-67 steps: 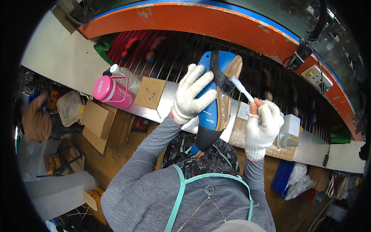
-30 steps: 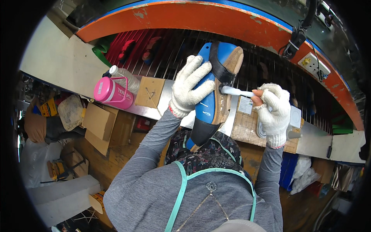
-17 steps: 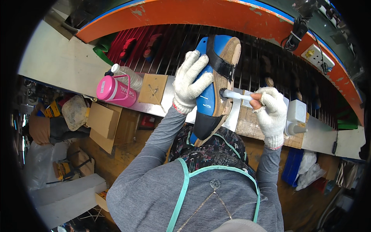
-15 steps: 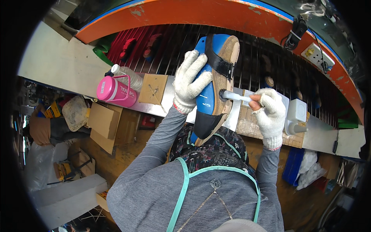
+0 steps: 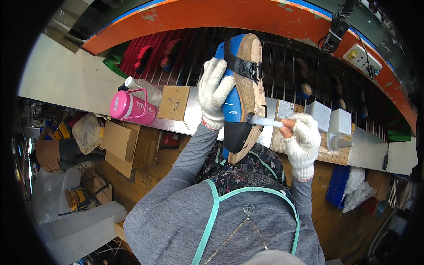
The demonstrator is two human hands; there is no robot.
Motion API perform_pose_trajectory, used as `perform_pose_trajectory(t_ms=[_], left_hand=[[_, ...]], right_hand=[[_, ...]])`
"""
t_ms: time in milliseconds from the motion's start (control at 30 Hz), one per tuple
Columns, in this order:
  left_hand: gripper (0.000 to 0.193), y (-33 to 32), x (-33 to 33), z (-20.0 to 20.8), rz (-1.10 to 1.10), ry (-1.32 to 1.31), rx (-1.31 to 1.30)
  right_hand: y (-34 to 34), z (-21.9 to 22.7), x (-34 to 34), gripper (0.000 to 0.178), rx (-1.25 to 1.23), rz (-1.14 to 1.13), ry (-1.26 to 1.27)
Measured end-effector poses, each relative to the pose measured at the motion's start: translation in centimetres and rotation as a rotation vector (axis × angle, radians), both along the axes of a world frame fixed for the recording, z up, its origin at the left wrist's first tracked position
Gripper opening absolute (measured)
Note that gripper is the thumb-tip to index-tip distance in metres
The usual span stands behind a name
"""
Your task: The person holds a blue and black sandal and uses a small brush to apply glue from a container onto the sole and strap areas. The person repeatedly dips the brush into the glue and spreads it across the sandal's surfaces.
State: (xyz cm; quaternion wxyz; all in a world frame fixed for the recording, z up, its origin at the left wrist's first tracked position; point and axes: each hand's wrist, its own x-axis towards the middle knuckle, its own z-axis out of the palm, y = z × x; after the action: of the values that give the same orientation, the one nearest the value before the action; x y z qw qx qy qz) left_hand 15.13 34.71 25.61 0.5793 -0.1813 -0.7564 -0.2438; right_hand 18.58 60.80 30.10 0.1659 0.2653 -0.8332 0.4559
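My left hand (image 5: 213, 93), in a white knit glove, grips a blue shoe last (image 5: 231, 107) from its left side. On the last sits a sandal (image 5: 246, 89) with a cork-coloured footbed edge, a black strap and a black end piece, its sole side turned to the right. My right hand (image 5: 302, 144), gloved with bare fingertips, pinches the pale handle of a small brush (image 5: 270, 122). The dark bristles touch the sandal's edge beside the black end piece.
Behind the sandal runs a conveyor of metal rods (image 5: 282, 66) carrying several lasts, under an orange frame (image 5: 194, 22). A pink jug (image 5: 132, 107), a clear bottle (image 5: 148, 88) and cardboard (image 5: 174, 102) stand left. White containers (image 5: 318, 115) stand right on a mat.
The brush has moved along the sandal's edge toward the black end piece. The sandal has shifted slightly left and turned, so more of its sole faces right.
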Motion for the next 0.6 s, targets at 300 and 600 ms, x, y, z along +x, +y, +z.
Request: perform_pose_trajectory(t_ms=[300, 600], left_hand=[[0.04, 1.4, -0.2, -1.4, 0.103, -0.023, 0.093], [0.042, 1.7, -0.4, -2.6, 0.232, -0.16, 0.135]], right_hand=[[-1.2, -1.9, -1.0, 0.015, -0.236, -0.115, -0.343], [-1.0, -0.4, 3.2, 0.023, -0.376, -0.008, -0.836]])
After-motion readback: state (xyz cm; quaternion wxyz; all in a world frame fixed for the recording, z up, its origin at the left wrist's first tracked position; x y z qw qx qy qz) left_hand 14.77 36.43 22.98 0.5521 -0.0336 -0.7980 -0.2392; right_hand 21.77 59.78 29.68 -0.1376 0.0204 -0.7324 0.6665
